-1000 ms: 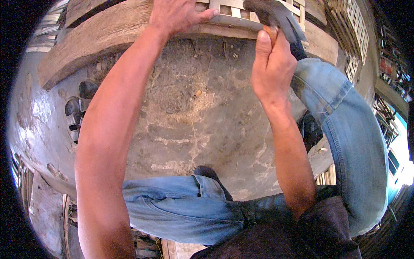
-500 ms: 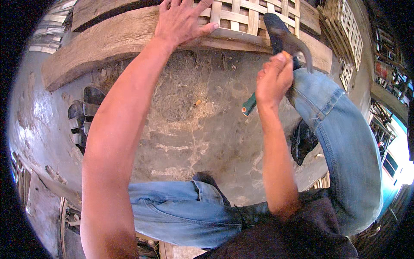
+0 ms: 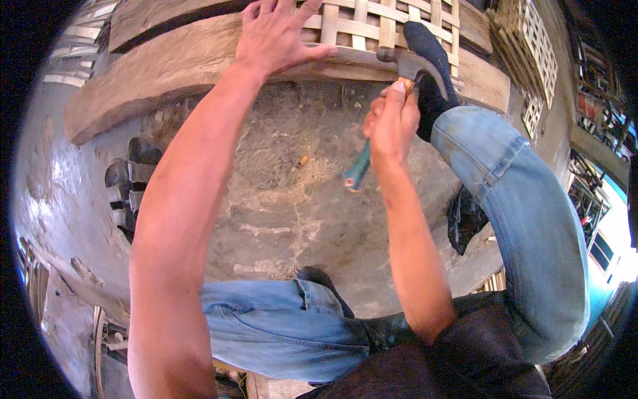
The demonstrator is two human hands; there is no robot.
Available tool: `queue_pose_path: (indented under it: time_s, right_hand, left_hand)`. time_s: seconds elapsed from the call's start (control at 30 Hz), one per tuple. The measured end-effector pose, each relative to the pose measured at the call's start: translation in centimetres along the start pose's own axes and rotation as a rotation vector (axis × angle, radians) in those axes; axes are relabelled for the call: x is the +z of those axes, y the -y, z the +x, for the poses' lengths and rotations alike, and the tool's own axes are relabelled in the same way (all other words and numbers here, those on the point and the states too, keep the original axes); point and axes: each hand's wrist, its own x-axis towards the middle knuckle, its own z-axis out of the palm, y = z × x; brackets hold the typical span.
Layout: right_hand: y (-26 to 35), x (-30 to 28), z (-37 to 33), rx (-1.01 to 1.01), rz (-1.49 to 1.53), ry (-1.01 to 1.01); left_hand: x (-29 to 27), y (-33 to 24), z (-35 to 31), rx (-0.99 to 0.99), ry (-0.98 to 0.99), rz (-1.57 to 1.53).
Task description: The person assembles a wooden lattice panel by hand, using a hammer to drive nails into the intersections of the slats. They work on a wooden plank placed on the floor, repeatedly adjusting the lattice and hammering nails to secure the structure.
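Observation:
A claw hammer (image 3: 359, 166) with a green grip is in my right hand (image 3: 395, 126), whose fingers wrap round the handle near the head. The hammer's head is up by the edge of a thick wooden plank (image 3: 173, 66), close to my dark-socked foot. My left hand (image 3: 272, 36) lies spread with its thumb out, at the left end of a woven bamboo lattice panel (image 3: 362, 25) resting on the planks. The tips of some left fingers reach the top of the picture. My socked foot (image 3: 425, 53) rests on the right part of the lattice.
Dark sandals (image 3: 136, 173) lie on the concrete floor (image 3: 279, 199) at left. More woven panels (image 3: 535, 60) are stacked at the far right, and pale strips (image 3: 76, 46) at the far left. A crumpled black thing (image 3: 465, 219) lies beside my right leg. A small orange bit (image 3: 304, 160) is on the floor.
My right hand has moved left with the hammer, bringing its head away from over my foot and lower leg. The left hand stays nearly in place.

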Motion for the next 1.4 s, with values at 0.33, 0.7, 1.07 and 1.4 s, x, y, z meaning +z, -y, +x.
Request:
queue_pose_path:
  time_s: [0.33,0.7,1.07,1.4]
  right_hand:
    - [3.1,-1.0,-0.6,-0.630,-0.870,0.124]
    - [7.1,-0.5,-0.7,-0.906,-0.701,0.163]
    - [5.1,0.8,-2.6,-0.462,-1.279,0.407]
    - [3.9,-0.3,-2.1,-0.393,-1.287,0.324]
  left_hand:
    - [0.7,0.3,-0.1,0.031,-0.023,0.090]
    - [-0.3,0.2,-0.7,-0.007,-0.009,0.019]
    - [1.8,1.4,-0.6,-0.022,-0.037,0.053]
    - [1.9,0.9,-0.2,-0.051,-0.023,0.041]
